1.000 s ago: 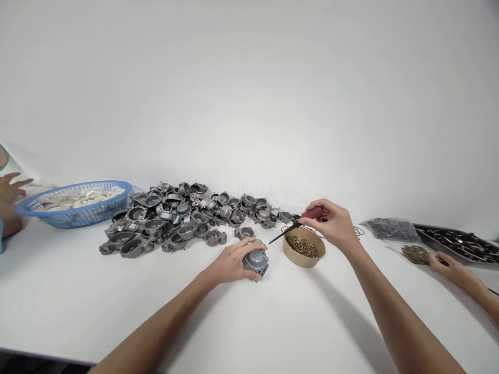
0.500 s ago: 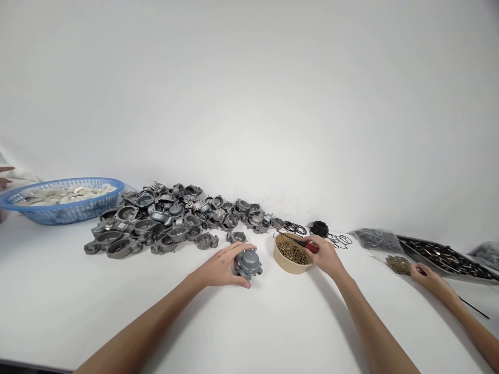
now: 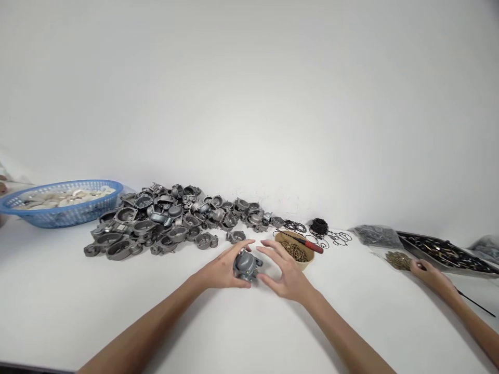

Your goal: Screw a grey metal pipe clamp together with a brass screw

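A grey metal carburetor-like part [image 3: 246,266] stands on the white table, with the fingers of my left hand [image 3: 223,267] wrapped round its left side. My right hand [image 3: 286,271] is just right of that part, thumb and fingers spread, holding nothing. Behind my right hand sits a round tan bowl [image 3: 307,258] of small brass screws [image 3: 293,251]. A screwdriver with a red and black handle [image 3: 314,246] lies across the bowl's top, its shaft toward the left.
Many grey metal housings [image 3: 171,221] are heaped at the back left beside a blue basket [image 3: 62,217] of pale pieces. Black rings [image 3: 318,227] lie behind the bowl. At right, another person's hand [image 3: 432,278] is near bags [image 3: 376,236] and a tray of parts [image 3: 444,253].
My right hand has let go of the screwdriver, now resting on the bowl, and has moved left to the grey part. That part has turned slightly in my left hand.
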Available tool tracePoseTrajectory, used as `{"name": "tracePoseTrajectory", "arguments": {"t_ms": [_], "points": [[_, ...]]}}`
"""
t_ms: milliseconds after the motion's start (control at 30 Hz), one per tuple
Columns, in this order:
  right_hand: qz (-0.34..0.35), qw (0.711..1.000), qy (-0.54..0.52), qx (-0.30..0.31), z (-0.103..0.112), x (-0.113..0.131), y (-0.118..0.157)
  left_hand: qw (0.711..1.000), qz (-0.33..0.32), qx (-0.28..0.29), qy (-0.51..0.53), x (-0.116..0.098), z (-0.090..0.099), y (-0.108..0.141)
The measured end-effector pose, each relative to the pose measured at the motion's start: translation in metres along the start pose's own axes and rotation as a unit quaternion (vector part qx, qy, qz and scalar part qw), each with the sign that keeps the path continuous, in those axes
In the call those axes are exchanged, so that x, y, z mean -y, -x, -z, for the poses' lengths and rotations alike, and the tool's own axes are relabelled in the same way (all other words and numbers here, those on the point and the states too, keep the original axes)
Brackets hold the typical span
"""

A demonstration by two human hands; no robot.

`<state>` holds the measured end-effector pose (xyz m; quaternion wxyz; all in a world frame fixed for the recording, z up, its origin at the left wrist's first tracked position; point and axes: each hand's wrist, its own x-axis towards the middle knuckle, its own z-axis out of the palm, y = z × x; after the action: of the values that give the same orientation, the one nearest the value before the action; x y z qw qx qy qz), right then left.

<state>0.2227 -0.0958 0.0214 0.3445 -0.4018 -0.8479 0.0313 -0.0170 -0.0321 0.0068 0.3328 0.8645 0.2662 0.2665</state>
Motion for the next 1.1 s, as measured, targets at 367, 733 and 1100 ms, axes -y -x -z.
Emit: {"name": "tracePoseTrajectory", "arguments": {"t_ms": [367,733,1100], "points": [[0.006,0.995,0.003,0.104,-0.021,-0.002,0.005,0.998,-0.053,-0.014,-0.022,-0.002,-0.01,0.0],[0.025,0.995,0.025,0.094,-0.016,-0.005,0.007,0.995,-0.013,0.032,0.095,-0.007,-0.006,-0.001],[0.022,0.986,-0.021,0.166,0.01,0.008,0.003,0.987,0.01,0.03,0.158,0.0,-0.005,-0.005]]}}
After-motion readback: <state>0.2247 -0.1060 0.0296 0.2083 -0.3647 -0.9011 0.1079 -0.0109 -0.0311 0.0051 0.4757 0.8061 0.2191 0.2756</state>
